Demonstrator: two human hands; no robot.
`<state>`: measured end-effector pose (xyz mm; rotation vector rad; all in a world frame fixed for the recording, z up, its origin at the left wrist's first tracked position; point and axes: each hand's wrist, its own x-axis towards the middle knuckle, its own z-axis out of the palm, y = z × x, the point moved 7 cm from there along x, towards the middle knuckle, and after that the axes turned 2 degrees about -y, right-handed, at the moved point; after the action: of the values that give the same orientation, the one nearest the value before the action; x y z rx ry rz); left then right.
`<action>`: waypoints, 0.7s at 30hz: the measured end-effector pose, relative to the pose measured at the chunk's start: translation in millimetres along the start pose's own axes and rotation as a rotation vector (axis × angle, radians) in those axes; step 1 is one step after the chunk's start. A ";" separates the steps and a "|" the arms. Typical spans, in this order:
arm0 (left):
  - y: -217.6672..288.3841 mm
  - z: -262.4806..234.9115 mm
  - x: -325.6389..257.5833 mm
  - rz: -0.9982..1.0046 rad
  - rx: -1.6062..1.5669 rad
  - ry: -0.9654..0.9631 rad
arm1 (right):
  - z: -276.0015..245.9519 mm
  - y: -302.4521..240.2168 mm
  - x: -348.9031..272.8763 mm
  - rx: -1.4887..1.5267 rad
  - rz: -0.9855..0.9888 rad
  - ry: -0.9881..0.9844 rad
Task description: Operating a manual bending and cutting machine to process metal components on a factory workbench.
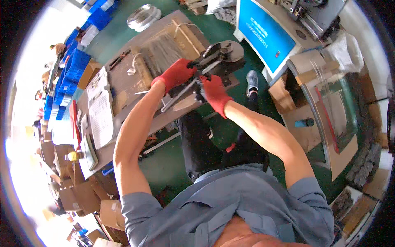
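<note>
Left hand (pixel 176 73) in a red glove, fingers wrapped round a dark bench tool (pixel 220 57), right hand (pixel 213 92) just beside it — closed on the tool's long metal lever (pixel 181 95), wire bundle (pixel 162 51) beyond the left hand, on the workbench (pixel 123 78).

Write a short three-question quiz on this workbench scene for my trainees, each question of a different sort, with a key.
1. True or false: both hands wear red gloves.
2. Multiple choice: what does the left hand grip? A) a blue bin B) the black handle of the bench-mounted metal tool C) a cardboard box
3. Fill in: the bundle of thin metal rods lies on the ____.

Key
1. True: the left hand and the right hand are both in red gloves.
2. B. The right hand is closed on the long metal lever just below.
3. Workbench, left of the tool.
</note>
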<state>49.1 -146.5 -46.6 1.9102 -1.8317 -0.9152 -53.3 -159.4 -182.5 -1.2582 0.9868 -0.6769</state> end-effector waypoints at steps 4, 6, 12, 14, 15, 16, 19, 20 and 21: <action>0.3 3.8 -26.9 0.191 -0.043 0.154 | -22.8 -28.0 -53.0 0.138 0.135 -0.278; -1.8 11.6 -28.3 0.128 -0.022 0.156 | -42.4 -37.3 -70.5 0.253 0.141 -0.334; 11.9 19.7 -36.5 0.061 -0.110 0.155 | -142.8 -68.3 -67.0 -0.391 -0.104 -0.448; 17.7 4.6 -46.4 -0.067 -0.041 0.186 | -153.9 -128.5 -84.8 -0.862 -0.340 -0.281; 24.6 -4.5 -45.6 -0.063 -0.034 0.180 | -163.7 -139.2 -83.6 -1.038 -0.463 -0.245; 29.7 -17.3 -44.4 -0.031 -0.008 0.204 | -176.6 -144.8 -79.5 -1.217 -0.579 -0.201; 35.3 -60.9 -48.5 0.135 0.254 0.399 | -195.2 -149.2 -56.4 -1.395 -0.637 -0.147; 43.3 -79.8 -56.8 0.271 0.480 0.576 | -199.1 -149.8 -47.1 -1.457 -0.664 -0.149; 40.9 -90.8 -54.4 0.241 0.701 0.532 | -206.7 -149.5 -34.5 -1.466 -0.600 -0.153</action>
<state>79.4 -114.9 58.1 1.9448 -2.1012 0.3534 -238.4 -255.5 -31.6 -2.9126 0.9387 -0.1805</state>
